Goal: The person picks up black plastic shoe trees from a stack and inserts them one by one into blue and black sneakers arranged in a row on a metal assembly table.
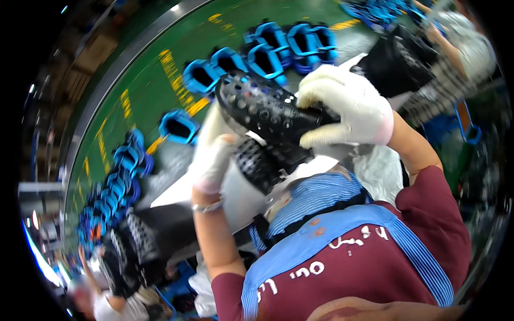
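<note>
Both my hands wear white gloves. A glossy black boot (262, 107) is held up in front of me, its sole covered with round studs and turned up toward me. My right hand (348, 107) grips its right end, fingers over the top and thumb below. My left hand (211, 155), slightly blurred, closes on its left side, with the fingers partly hidden behind it. Just under it a second black studded boot (257, 163) lies over a white sheet (241, 187) in front of my apron. The upper parts of both boots are mostly hidden.
Rows of blue-lined boots (265, 59) stand on a green surface (144, 80) with yellow markings. More line the left side (115, 187). Black boots (147, 235) lie at the lower left. At the right, a co-worker's gloved hand (474, 53) is near another black boot (401, 59). Another person (101, 299) is at the lower left.
</note>
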Tool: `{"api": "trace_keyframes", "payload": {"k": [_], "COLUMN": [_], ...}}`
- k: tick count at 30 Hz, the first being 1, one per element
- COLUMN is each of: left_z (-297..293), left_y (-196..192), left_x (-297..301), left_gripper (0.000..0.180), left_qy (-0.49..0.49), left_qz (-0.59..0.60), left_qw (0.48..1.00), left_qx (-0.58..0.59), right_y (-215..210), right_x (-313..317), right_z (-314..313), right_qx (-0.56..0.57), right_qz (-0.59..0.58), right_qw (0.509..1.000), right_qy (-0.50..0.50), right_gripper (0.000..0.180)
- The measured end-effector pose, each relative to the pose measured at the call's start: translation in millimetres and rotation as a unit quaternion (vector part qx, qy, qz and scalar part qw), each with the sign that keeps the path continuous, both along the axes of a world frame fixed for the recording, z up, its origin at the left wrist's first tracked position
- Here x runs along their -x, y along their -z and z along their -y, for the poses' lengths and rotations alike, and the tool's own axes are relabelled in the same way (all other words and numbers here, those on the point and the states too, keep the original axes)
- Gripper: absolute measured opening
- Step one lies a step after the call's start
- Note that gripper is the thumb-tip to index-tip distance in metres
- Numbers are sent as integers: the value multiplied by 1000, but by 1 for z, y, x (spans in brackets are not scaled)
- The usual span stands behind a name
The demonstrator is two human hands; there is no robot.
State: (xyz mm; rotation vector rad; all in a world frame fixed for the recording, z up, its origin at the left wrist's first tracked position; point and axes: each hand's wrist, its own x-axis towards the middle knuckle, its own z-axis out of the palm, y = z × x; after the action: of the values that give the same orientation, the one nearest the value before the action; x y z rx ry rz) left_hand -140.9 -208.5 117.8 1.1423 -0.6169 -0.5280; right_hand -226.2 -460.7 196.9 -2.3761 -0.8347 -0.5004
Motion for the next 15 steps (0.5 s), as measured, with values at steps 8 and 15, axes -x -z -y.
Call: {"api": "trace_keyframes", "payload": {"k": [8,15], "left_z": [-45,-63], "left_y": [56,72], "left_x": [15,-4], "left_gripper": [39,42], "left_qy": [-121,-175], "left_qz": [-190,-217], "left_qw": [942,925], "left_qx": [250,257], "right_y": [14,35], "right_x": [-57,-109], "right_z": [-100,-153], "right_qx": [117,205], "right_qz": [-133,-141], "right_qw": [984,968], "right_qy": [-21,-22], "right_gripper": [43,34]}}
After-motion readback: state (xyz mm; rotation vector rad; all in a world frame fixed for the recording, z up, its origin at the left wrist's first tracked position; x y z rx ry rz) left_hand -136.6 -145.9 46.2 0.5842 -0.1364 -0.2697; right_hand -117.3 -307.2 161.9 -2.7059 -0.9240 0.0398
